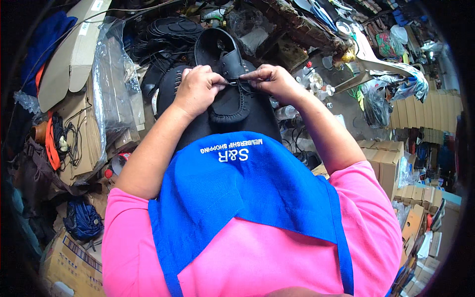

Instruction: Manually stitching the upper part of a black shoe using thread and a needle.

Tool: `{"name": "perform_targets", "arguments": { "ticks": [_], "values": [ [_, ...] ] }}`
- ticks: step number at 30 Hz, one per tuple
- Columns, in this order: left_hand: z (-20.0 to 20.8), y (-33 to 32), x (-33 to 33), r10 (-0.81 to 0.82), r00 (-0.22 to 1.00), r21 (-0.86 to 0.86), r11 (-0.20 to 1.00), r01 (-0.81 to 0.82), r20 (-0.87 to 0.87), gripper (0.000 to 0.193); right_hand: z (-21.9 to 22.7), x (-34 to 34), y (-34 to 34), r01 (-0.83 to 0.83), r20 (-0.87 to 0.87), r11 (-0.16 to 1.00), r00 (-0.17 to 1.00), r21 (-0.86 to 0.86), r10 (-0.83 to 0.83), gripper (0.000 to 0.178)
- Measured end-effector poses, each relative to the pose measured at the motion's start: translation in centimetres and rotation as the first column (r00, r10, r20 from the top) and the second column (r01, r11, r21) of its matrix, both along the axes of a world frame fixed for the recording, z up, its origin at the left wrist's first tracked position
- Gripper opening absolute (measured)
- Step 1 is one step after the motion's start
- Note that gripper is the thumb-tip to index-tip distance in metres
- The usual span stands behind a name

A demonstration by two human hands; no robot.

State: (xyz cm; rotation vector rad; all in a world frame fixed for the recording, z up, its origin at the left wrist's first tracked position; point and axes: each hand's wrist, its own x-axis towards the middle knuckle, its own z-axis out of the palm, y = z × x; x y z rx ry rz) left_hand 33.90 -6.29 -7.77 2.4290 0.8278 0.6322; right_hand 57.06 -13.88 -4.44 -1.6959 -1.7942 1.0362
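A black leather moccasin-style shoe [229, 110] rests on my lap, its stitched toe toward me and its open heel away from me. My left hand [199, 90] is at the left of the shoe's front opening, thumb and forefinger pinched together. From the other side my right hand [278, 85] reaches in, its fingertips closed near the lace holes. Between them a thin lace [231, 83] crosses the front of the shoe, with an end in each hand's fingertips. Another black shoe with thick stitching [178, 81] lies beside my left hand, partly hidden by it.
Black shoe parts [166, 34] are piled beyond the shoe. Plastic bottles [311, 81] stand to the right of my right hand. Flattened cardboard [74, 54] and clear plastic wrap lean on the left. Cardboard boxes [383, 158] are stacked on the right. A blue apron [237, 178] covers my front.
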Motion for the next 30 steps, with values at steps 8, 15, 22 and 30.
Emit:
{"name": "perform_targets", "arguments": {
  "ticks": [8,15,22,30],
  "values": [
    [0.1,-2.2,-0.9,0.11,0.993,-0.034,0.993,-0.109,0.034,0.014,-0.8,-0.1,-0.9,0.053,-0.036,0.996,0.998,0.07,-0.05,0.031],
    [-0.4,-1.1,-1.0,0.082,0.996,-0.134,0.988,-0.078,0.022,0.016,-0.8,0.8,-0.5,0.017,-0.087,1.0,0.996,0.006,-0.016,0.03],
    [-0.4,-1.2,-0.4,0.104,0.995,-0.182,0.978,-0.101,0.008,0.014,-1.6,0.8,-0.4,0.024,-0.222,0.999,0.974,-0.046,-0.034,0.03],
    [1.0,-4.1,-0.3,0.112,0.985,-0.154,0.984,-0.09,0.135,0.02,-0.8,-0.4,-1.3,-0.021,0.147,0.959,0.989,0.283,-0.022,0.03]
  ]
}}
